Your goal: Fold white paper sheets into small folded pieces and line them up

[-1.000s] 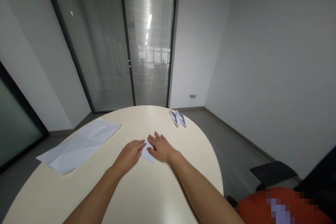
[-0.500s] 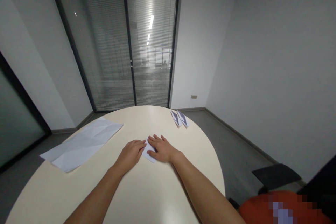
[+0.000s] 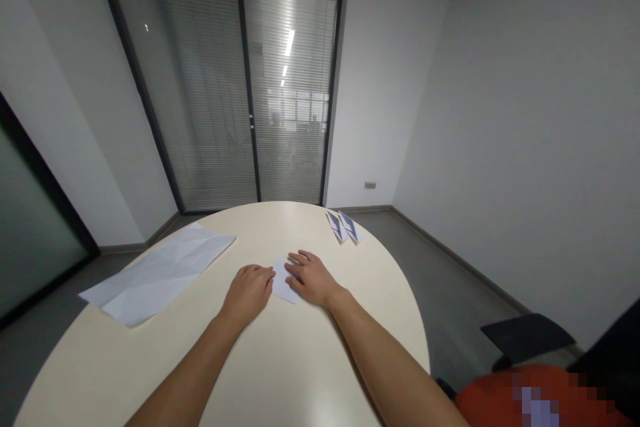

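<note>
A small piece of folded white paper (image 3: 284, 288) lies on the table between my hands. My left hand (image 3: 250, 288) is at its left edge, fingers together and closed, the tips on that edge. My right hand (image 3: 311, 280) rests over its right part with the fingers spread out, covering that side of the paper. Two folded paper pieces (image 3: 343, 227) with dark and white faces lie side by side near the table's far right edge.
A large creased sheet of white paper (image 3: 165, 273) lies on the left of the round cream table (image 3: 280, 373). To the right stands a chair with a red seat (image 3: 480, 397) and a black armrest (image 3: 527, 337). Glass panels with blinds (image 3: 290, 167) rise beyond the table.
My right hand has shifted slightly up and right on the paper, its fingers lifted apart more. More of the small paper shows. My left hand has moved slightly left.
</note>
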`<state>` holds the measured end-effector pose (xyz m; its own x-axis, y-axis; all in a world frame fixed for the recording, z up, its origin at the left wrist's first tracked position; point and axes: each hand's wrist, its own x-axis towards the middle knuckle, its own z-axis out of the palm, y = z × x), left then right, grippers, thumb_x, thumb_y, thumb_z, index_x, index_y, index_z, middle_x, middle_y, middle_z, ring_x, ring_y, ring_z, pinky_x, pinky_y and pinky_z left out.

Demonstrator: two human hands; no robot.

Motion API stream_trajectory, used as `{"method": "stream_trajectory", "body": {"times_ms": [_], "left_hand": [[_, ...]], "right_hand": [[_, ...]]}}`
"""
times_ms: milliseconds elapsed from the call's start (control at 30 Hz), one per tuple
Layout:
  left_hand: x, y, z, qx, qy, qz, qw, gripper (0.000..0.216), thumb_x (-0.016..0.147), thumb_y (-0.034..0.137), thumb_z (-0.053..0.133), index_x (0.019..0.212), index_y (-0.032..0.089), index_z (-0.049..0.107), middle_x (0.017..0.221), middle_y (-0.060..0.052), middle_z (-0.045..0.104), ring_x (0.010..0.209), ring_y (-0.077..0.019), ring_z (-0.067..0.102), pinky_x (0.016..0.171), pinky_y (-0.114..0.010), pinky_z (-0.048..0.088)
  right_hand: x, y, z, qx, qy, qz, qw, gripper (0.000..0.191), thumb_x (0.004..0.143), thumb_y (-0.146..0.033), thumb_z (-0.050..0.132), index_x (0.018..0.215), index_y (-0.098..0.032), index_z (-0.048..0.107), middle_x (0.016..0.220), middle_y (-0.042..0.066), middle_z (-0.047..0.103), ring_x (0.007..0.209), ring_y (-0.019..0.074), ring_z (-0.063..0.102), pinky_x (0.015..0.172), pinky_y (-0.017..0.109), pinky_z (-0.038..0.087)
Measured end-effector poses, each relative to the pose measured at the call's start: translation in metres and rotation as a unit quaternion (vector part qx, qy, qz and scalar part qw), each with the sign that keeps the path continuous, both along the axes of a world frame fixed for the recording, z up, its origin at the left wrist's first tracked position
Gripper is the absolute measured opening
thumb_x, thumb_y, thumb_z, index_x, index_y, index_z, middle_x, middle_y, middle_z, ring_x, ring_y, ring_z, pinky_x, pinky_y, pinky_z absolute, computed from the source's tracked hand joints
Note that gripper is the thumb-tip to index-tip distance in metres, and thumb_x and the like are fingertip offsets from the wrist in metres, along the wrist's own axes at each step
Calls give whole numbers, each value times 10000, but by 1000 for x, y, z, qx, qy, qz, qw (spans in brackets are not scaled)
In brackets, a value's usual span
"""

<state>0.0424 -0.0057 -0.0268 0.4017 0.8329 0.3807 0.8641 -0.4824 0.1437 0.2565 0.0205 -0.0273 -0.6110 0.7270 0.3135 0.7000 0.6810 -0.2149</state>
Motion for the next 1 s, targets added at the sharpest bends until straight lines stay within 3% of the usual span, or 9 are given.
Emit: {"method": "stream_trajectory", "body": {"times_ms": [133, 267, 533, 767, 1000], "left_hand": [[-4, 2, -1, -3, 3, 35, 999, 285, 902, 155, 505, 1048, 211, 743, 1037, -106, 758, 1015, -273, 665, 959, -431, 477], [-6, 3, -6, -17, -9, -22, 1000, 339, 904, 111, 487, 1128, 220, 717, 1190, -72, 728, 1103, -234, 640, 1000, -389, 476], [-1, -2, -5, -36, -13, -43, 998, 330, 941, 282, 524, 1217, 201, 686, 1299, -96, 677, 1184, -260, 604, 1035, -430, 464], [-5, -6, -9, -54, 10, -65, 996, 562, 862, 524, 624, 1338, 225, 623, 1466, -123, 541, 1317, -328, 510, 1112, -487, 382], [-3, -5, -11, -43, -7, -68, 997, 522, 866, 535, 624, 1296, 240, 649, 1471, -104, 540, 1302, -312, 529, 1118, -481, 371]], "right_hand": [[2, 3, -1, -8, 16, 64, 998, 391, 991, -359, 485, 1322, -187, 600, 1413, 114, 580, 1309, 233, 515, 1167, 408, 298], [5, 4, 0, -12, 27, 64, 997, 372, 997, -317, 464, 1316, -186, 603, 1391, 109, 601, 1299, 223, 529, 1179, 414, 271], [12, 7, 2, -34, 56, -49, 997, 343, 926, -267, 544, 1228, -188, 686, 1233, 86, 702, 1145, 250, 602, 1031, 373, 412], [17, 7, 2, -73, 92, -64, 991, 345, 909, -270, 556, 1210, -198, 708, 1193, 63, 723, 1093, 245, 618, 976, 354, 451], [17, 13, -4, -84, 119, -70, 987, 378, 854, -160, 570, 1195, -239, 714, 1247, 43, 699, 1161, 235, 614, 1026, 366, 448]]}}
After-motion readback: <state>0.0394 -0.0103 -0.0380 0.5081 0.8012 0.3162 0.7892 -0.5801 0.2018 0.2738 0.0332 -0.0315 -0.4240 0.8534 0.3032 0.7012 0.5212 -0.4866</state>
